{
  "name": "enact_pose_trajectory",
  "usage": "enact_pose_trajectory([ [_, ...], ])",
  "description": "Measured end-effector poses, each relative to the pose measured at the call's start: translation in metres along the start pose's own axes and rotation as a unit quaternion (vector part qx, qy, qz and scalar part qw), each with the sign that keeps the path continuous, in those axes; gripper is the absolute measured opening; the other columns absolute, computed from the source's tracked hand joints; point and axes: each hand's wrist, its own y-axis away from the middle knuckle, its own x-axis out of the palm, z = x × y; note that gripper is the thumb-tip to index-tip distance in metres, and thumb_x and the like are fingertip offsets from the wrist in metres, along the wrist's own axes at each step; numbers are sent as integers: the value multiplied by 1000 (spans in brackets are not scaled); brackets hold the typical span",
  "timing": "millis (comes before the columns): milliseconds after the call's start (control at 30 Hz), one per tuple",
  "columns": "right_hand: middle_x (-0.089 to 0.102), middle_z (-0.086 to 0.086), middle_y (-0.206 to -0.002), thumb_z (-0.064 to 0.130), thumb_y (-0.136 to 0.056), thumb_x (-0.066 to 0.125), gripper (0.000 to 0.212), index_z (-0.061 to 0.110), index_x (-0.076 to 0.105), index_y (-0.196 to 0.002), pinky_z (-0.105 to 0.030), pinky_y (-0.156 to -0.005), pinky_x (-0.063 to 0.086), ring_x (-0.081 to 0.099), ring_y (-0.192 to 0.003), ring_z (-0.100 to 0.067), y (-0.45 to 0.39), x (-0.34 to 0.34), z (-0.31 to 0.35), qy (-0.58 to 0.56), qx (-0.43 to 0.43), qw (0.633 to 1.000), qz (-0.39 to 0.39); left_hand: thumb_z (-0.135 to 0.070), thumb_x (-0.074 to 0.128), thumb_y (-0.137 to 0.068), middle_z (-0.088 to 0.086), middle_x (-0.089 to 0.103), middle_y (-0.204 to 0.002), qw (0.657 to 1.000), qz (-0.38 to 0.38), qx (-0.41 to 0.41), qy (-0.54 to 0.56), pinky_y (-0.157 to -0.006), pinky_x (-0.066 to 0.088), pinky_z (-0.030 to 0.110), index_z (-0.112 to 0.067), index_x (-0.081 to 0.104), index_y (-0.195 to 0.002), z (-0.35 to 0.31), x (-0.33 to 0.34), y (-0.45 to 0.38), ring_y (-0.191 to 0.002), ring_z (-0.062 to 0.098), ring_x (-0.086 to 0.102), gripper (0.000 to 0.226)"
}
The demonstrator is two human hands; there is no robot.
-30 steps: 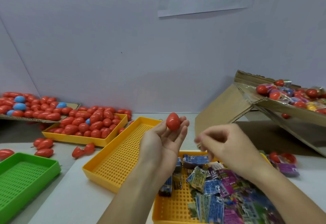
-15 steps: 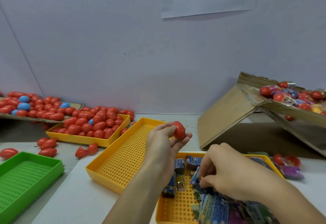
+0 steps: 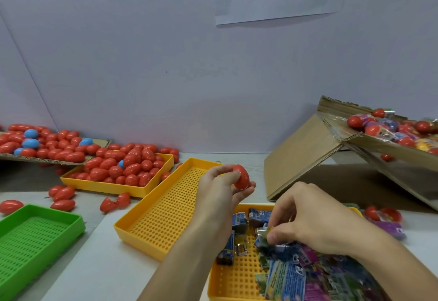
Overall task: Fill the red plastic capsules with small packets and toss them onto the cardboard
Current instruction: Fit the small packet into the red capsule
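My left hand (image 3: 220, 188) holds a red capsule (image 3: 241, 177) between thumb and fingertips above the inner end of an empty yellow tray (image 3: 163, 220). My right hand (image 3: 315, 222) is down in the yellow tray of small packets (image 3: 237, 279), its thumb and fingers pinching a small packet (image 3: 262, 239) from the pile. At the far left a flat cardboard sheet (image 3: 99, 143) carries many red capsules and a few blue ones. Several more red capsules fill another yellow tray (image 3: 104, 185) beside it.
A green tray (image 3: 35, 236) sits at the lower left. Loose red capsules (image 3: 62, 194) lie on the table around it. A tilted cardboard box (image 3: 305, 156) at the right holds capsules and packets. A white wall rises behind everything.
My right hand dropped from mid-air into the packet tray and closed on a packet. My left hand turned and lowered slightly, keeping the red capsule.
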Motion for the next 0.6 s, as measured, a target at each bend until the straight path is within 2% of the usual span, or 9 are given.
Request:
enact_pose_trajectory([
  [167,75,12,-72,40,-72,86,9,36,79,-76,-11,-60,50,71,-70,-2,1,-7,-1,-63,-8,997,51,5,55,-94,25,62,-110,1000,11,-1,6,-64,62,30,-5,59,-107,0,-1,-1,-79,33,75,16],
  [267,76,10,-76,40,-76,83,8,35,79,-80,-13,-65,53,72,-72,-5,2,-11,-2,-95,-25,994,52,4,55,-94,26,63,-111,1000,19,-1,-3,-64,61,30,-5,59,-108,1,-1,-2,-81,34,75,17],
  [333,76,10,-76,39,-80,79,4,35,79,-80,-12,-65,52,71,-71,-5,2,-12,-4,-107,-30,994,17,5,53,-94,27,62,-110,1000,21,2,-14,-63,60,30,-4,58,-108,1,-2,-3,-81,34,75,17],
  [400,76,10,-75,34,-86,74,9,31,80,-80,-9,-59,49,71,-67,-5,0,-11,-7,-142,-19,988,-52,5,46,-94,25,61,-104,999,25,3,-24,-59,59,31,-4,58,-104,1,-1,-3,-72,30,73,18],
  [500,76,5,-72,24,-92,69,11,24,78,-85,-11,-50,46,72,-66,-8,-4,-7,-12,-217,13,964,-151,2,34,-92,15,55,-79,998,39,-18,-44,-49,54,31,-4,61,-100,1,1,-2,-48,19,57,29],
  [600,77,3,-75,22,-93,67,10,22,76,-90,-18,-50,48,74,-69,-9,-9,-3,-14,-278,35,938,-202,-10,43,-93,6,52,-60,985,83,-41,-144,-45,45,27,-6,64,-92,2,2,-1,-41,15,43,21],
])
